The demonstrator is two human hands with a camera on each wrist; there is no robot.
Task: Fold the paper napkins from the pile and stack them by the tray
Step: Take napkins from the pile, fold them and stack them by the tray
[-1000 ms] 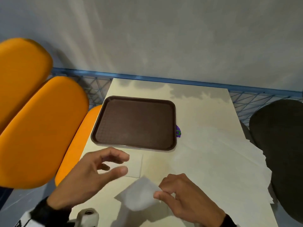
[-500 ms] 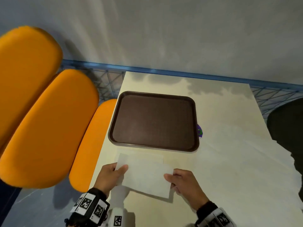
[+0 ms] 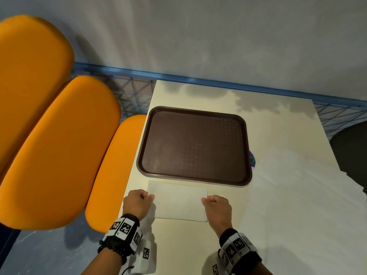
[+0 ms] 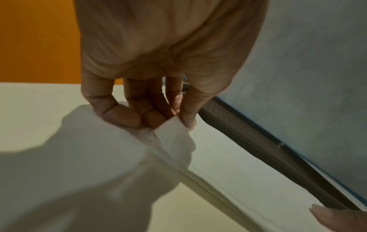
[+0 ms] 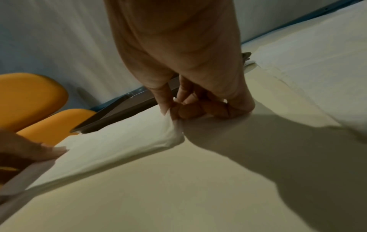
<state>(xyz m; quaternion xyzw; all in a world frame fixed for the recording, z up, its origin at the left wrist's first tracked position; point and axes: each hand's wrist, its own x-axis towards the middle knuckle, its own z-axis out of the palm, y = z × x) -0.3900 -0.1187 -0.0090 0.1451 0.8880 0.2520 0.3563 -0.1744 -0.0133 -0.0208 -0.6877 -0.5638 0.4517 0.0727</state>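
A white folded napkin (image 3: 178,205) is stretched between my two hands just in front of the brown tray (image 3: 195,180). My left hand (image 3: 148,197) pinches its left edge, and in the left wrist view the thumb and fingers (image 4: 184,120) close on a corner of the napkin (image 4: 172,139). My right hand (image 3: 205,200) pinches the right edge, as the right wrist view shows on the napkin (image 5: 119,141). The far edge of another folded napkin (image 3: 170,186) shows beneath it, by the tray. The pile of unfolded napkins (image 3: 297,191) spreads over the right of the table.
Orange chair seats (image 3: 59,145) stand close along the table's left edge. A dark chair (image 3: 349,151) is at the right. A small purple object (image 3: 252,159) lies at the tray's right rim. A grey wall and blue wire rail (image 3: 218,84) close off the far side.
The right hand alone held the napkin up a second ago. Both hands have since taken its ends and carried it forward, down onto the folded one by the tray.
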